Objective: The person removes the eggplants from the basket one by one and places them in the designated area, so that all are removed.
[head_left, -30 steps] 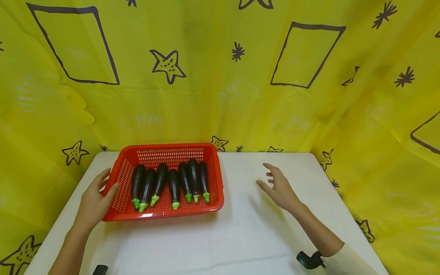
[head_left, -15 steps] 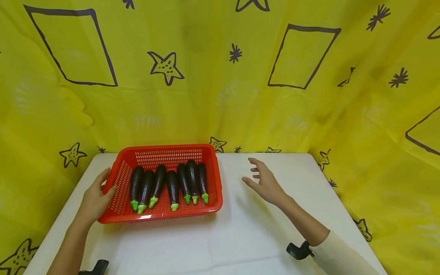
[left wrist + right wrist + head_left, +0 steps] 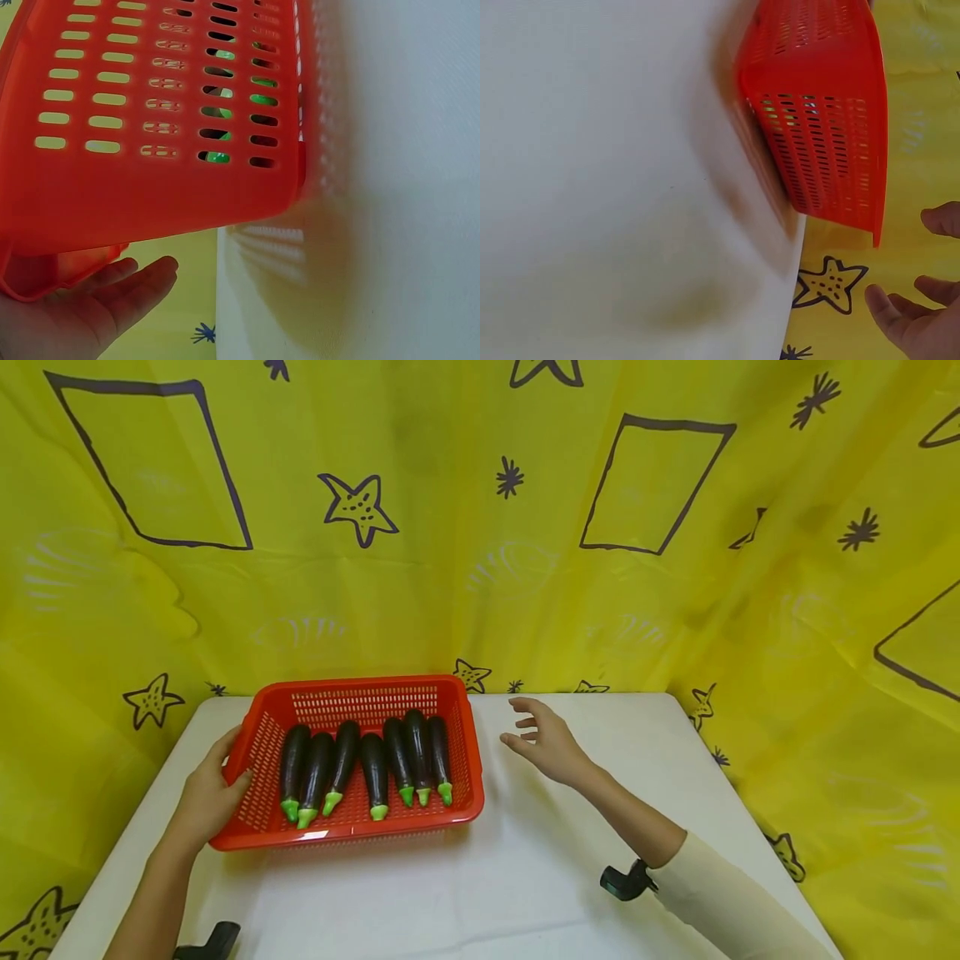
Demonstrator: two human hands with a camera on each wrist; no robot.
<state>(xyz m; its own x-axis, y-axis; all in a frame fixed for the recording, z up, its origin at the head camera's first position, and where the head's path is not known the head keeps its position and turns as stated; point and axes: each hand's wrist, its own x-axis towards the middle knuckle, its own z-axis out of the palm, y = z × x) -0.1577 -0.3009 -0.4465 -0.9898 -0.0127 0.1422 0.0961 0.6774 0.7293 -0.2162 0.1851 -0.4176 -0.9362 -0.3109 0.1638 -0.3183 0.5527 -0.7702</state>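
Note:
A red plastic basket [image 3: 341,833] with slotted walls holds several dark eggplants [image 3: 377,772] with green stem ends, lying side by side. My left hand [image 3: 208,797] grips the basket's left end, the thumb over the rim and the fingers on the outer side. In the left wrist view, its fingers [image 3: 142,289] lie below the rim, and the thumb is hidden. To the right of the basket, my right hand [image 3: 551,743] hovers with spread fingers and thumb, holding nothing. The right wrist view shows a gap between its fingers [image 3: 889,311] and the basket.
The white table [image 3: 420,902] lies under the basket. A yellow curtain [image 3: 450,593] printed with stars and frames rises behind and at both sides. Dark camera mounts sit by the left wrist [image 3: 210,943] and the right wrist [image 3: 628,881].
My right hand has moved left, closer to the basket's right end. My left hand has stayed at the left end, now closer against the rim. The whole head view has shifted slightly.

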